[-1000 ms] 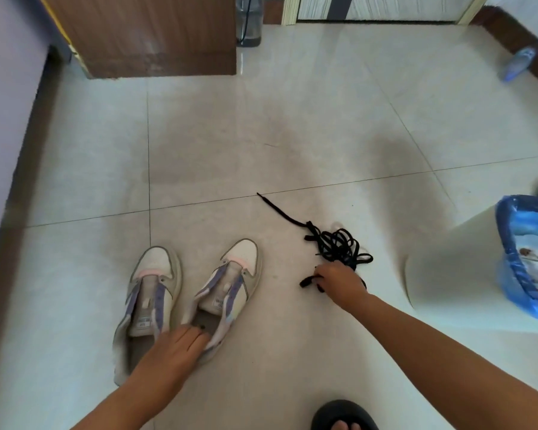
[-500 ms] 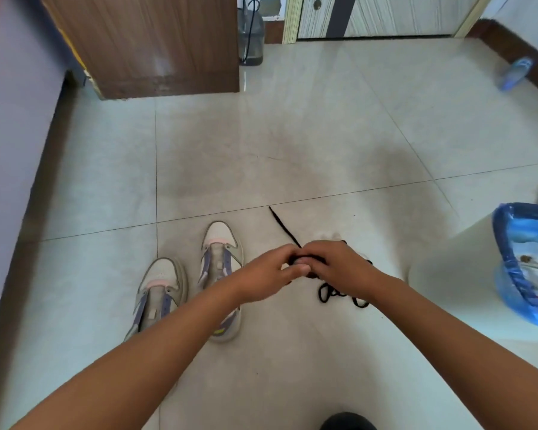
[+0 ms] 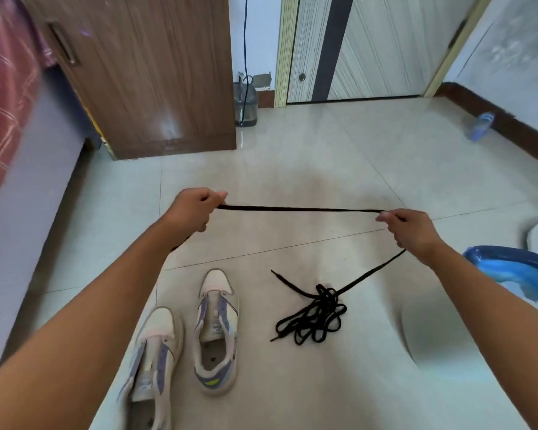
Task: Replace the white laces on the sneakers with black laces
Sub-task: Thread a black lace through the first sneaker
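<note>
a black lace [image 3: 298,208] is held taut above the tiled floor [image 3: 339,156], its long axis running straight left to right, pinched at one end by the curled fingers of the left hand [image 3: 193,212] and at the other by the right hand [image 3: 412,229], from which it drops to a tangled pile of laces [image 3: 312,318] on the floor. two laceless sneakers [image 3: 216,330] are seen side by side left of the pile, toes pointed away toward the wooden cabinet [image 3: 156,72]. the nearer sneaker's heel is cut off by the bottom edge, and the tongue labels are too small to be read.
</note>
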`<state>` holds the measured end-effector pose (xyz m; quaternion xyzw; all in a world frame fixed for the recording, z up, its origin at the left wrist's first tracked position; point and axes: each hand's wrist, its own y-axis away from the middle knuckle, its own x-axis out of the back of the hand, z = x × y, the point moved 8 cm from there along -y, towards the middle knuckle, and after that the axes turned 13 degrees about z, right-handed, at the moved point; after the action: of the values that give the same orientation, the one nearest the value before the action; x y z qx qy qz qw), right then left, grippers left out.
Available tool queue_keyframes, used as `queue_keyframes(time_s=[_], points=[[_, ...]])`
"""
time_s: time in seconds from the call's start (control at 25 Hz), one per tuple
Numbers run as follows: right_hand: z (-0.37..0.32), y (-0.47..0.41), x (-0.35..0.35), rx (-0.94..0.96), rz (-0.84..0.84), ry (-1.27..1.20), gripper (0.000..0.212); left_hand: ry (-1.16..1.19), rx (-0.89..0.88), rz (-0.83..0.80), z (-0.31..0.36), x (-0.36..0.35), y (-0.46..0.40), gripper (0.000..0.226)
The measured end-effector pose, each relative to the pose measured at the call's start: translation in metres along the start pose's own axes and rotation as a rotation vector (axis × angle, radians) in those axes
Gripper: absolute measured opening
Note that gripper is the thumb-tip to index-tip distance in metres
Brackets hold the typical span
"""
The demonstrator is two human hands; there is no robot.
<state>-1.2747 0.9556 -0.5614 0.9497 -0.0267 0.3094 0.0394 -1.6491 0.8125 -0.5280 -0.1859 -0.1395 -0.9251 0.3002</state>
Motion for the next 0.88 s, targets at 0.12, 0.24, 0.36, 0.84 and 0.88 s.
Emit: queue_keyframes(time_s=[0.12, 0.24, 0.36, 0.84, 0.88], points=[[-0.028, -0.018, 0.016, 0.048, -0.042, 0.025, 0.020, -0.042, 0.027, 0.155, -0.005, 0.043, -0.016, 0.025], [-0.054, -0.025, 0.028, 0.124, -0.092, 0.122, 0.023, -0.042, 0.105, 0.513, -0.032, 0.110, -0.024, 0.028], [-0.058, -0.031, 0.042, 0.115, -0.022, 0.060, 0.036, -0.129, 0.278, 0.754, -0.094, 0.186, -0.024, 0.041], [-0.162, 0.121, -0.126, 0.242, -0.927, 0.243, 0.027, -0.288, -0.250, -0.107, -0.003, 0.046, 0.037, 0.034], [-0.173, 0.134, -0.135, 0.291, -0.954, 0.252, 0.026, -0.152, -0.188, -0.232, 0.009, 0.026, 0.051, 0.034]])
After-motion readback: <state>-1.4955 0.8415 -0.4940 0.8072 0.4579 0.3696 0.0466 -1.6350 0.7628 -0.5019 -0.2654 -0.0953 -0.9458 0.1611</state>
